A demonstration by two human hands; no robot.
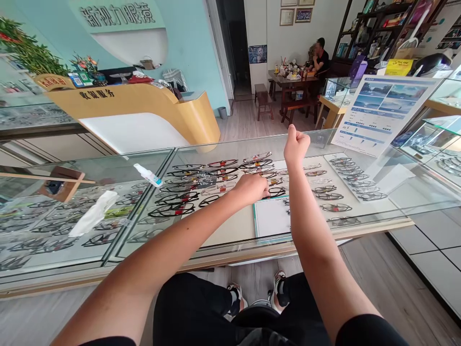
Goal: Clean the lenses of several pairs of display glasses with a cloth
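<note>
Black eyeglasses (179,198) lie left of my left grip (254,187), whose closure I can't tell; my right grip (297,145) is fisted; a careless sideways sweep might scatter them.

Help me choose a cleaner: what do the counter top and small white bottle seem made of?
Counter top: apparently clear, glossy glass; spectacles show through and reflections cross it.
Small white bottle: probably smooth plastic, judging by its pale body and narrow cap.
</note>
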